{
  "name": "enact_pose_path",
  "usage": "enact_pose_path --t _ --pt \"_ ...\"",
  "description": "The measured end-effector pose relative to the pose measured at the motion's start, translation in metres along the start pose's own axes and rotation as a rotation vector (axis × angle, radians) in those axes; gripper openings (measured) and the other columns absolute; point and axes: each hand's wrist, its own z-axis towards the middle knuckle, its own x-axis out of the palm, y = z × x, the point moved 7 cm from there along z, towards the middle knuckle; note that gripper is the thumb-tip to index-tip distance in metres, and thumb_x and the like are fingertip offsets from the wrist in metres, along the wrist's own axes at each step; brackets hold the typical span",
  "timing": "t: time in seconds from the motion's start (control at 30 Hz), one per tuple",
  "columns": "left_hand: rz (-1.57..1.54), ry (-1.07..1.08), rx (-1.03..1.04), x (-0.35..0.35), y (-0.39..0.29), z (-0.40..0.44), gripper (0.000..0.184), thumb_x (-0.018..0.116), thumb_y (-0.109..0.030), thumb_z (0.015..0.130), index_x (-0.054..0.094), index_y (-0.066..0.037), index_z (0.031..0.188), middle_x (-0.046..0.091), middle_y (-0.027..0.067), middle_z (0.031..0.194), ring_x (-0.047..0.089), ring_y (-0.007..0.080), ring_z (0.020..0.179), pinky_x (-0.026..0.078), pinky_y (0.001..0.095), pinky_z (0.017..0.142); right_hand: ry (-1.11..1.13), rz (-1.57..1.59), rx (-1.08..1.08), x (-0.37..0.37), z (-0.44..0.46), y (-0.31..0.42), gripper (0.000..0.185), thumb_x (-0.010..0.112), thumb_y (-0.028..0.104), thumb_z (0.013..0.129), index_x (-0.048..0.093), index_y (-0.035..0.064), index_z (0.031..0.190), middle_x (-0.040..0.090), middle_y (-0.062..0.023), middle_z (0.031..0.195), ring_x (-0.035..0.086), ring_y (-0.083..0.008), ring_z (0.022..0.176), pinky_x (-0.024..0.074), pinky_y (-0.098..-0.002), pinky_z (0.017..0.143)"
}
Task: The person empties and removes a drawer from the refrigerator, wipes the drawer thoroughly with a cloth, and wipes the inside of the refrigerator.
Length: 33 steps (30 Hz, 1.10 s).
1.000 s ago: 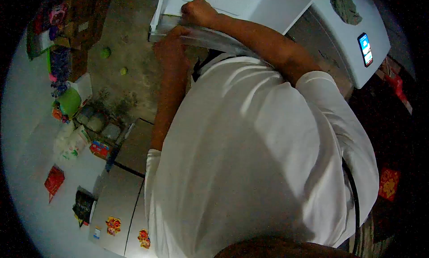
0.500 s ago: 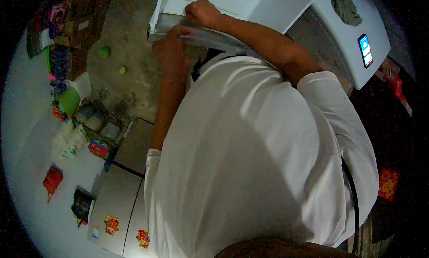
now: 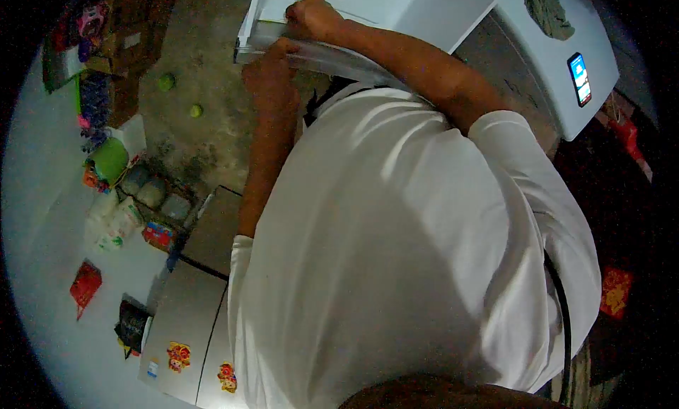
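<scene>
Head view: both hands are at the near edge of the white box (image 3: 438,20), by its left corner, where a clear strip (image 3: 339,61) runs. Light, even pressure looks wisest on that thin strip, one hand bracing it. Right hand (image 3: 311,18) sits just inside the edge, forearm slanting across the box, fingers curled; whether they grip anything, I can't tell. Left hand (image 3: 271,73) is outside, forearm upright, fingertips at the strip, hold too dark to read.
</scene>
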Motion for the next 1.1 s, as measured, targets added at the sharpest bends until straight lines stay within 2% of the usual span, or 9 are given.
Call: enact_pose_path --t 0.1,0.17,0.33,0.4,0.5,0.6,0.63,0.77,1.1 --pt "-0.377 -0.182 -0.259 -0.002 0.025 0.000 0.031 0.074 0.003 0.075 0.065 -0.012 0.100 0.071 0.0109 0.088 0.068 0.0337 0.080 0.053 0.0422 0.072 0.081 -0.042 0.023 0.007 0.000 -0.008 0.017 0.066 0.019 0.081 0.070 0.0038 0.088 0.069 -0.0202 0.082 0.067 -0.0412 0.077 0.0542 -0.0504 0.071" --pt "0.325 0.094 0.028 -0.017 -0.027 0.004 0.028 0.071 0.005 0.076 0.066 -0.011 0.097 0.071 0.0122 0.092 0.069 0.0324 0.083 0.053 0.0405 0.074 0.089 -0.063 0.024 0.008 -0.010 -0.012 0.017 0.066 0.019 0.081 0.070 0.0038 0.088 0.069 -0.0202 0.083 0.067 -0.0408 0.079 0.0544 -0.0503 0.071" --pt "0.161 0.026 -0.086 -0.022 -0.028 0.005 0.027 0.070 0.006 0.076 0.066 -0.011 0.097 0.070 0.0125 0.091 0.068 0.0312 0.083 0.054 0.0398 0.073 0.208 -0.229 0.104 -0.022 -0.054 -0.052 0.018 0.065 0.018 0.083 0.070 0.0032 0.091 0.071 -0.0194 0.091 0.068 -0.0382 0.086 0.0557 -0.0484 0.076" --pt "0.156 0.023 -0.115 -0.016 -0.025 0.005 0.026 0.070 0.006 0.076 0.066 -0.011 0.096 0.070 0.0126 0.091 0.068 0.0306 0.083 0.054 0.0394 0.073 0.442 -0.417 0.268 -0.036 -0.073 -0.094 0.019 0.064 0.016 0.084 0.069 0.0027 0.096 0.071 -0.0190 0.096 0.069 -0.0356 0.092 0.0560 -0.0474 0.081" --pt "0.171 0.027 -0.127 -0.019 -0.027 0.005 0.026 0.069 0.007 0.077 0.067 -0.011 0.096 0.070 0.0127 0.091 0.068 0.0298 0.083 0.054 0.0389 0.073 0.564 -0.543 0.185 -0.073 -0.097 -0.111 0.020 0.062 0.012 0.084 0.068 0.0020 0.101 0.071 -0.0187 0.098 0.070 -0.0340 0.094 0.0569 -0.0472 0.082" --pt "0.145 0.032 -0.139 -0.020 -0.027 0.007 0.025 0.068 0.007 0.077 0.067 -0.010 0.095 0.069 0.0129 0.091 0.068 0.0289 0.083 0.055 0.0383 0.072 0.787 -0.624 0.104 -0.063 -0.091 -0.137 0.021 0.061 0.016 0.088 0.072 0.0069 0.103 0.071 -0.0154 0.101 0.067 -0.0357 0.092 0.0549 -0.0458 0.081" --pt "0.145 0.032 -0.142 -0.024 -0.029 0.005 0.025 0.068 0.007 0.077 0.067 -0.010 0.095 0.069 0.0130 0.090 0.068 0.0286 0.083 0.055 0.0381 0.072 0.612 -0.587 -0.037 -0.063 -0.091 -0.142 0.022 0.061 0.017 0.089 0.071 0.0042 0.104 0.070 -0.0145 0.103 0.067 -0.0324 0.095 0.0555 -0.0453 0.084" --pt "0.144 0.047 -0.151 -0.020 -0.029 0.005 0.025 0.067 0.008 0.077 0.068 -0.010 0.095 0.069 0.0132 0.090 0.067 0.0275 0.083 0.055 0.0374 0.072 0.540 -0.557 0.004 -0.047 -0.090 -0.158 0.024 0.056 0.015 0.092 0.070 -0.0009 0.102 0.070 -0.0171 0.100 0.067 -0.0332 0.093 0.0563 -0.0453 0.080" --pt "0.168 0.059 -0.151 -0.022 -0.030 0.003 0.024 0.065 0.009 0.077 0.069 -0.009 0.093 0.068 0.0138 0.089 0.067 0.0246 0.082 0.056 0.0355 0.071 0.683 -0.518 0.039 -0.020 -0.103 -0.114 0.015 0.066 0.008 0.083 0.070 0.0028 0.097 0.071 -0.0171 0.096 0.070 -0.0337 0.090 0.0575 -0.0453 0.078"
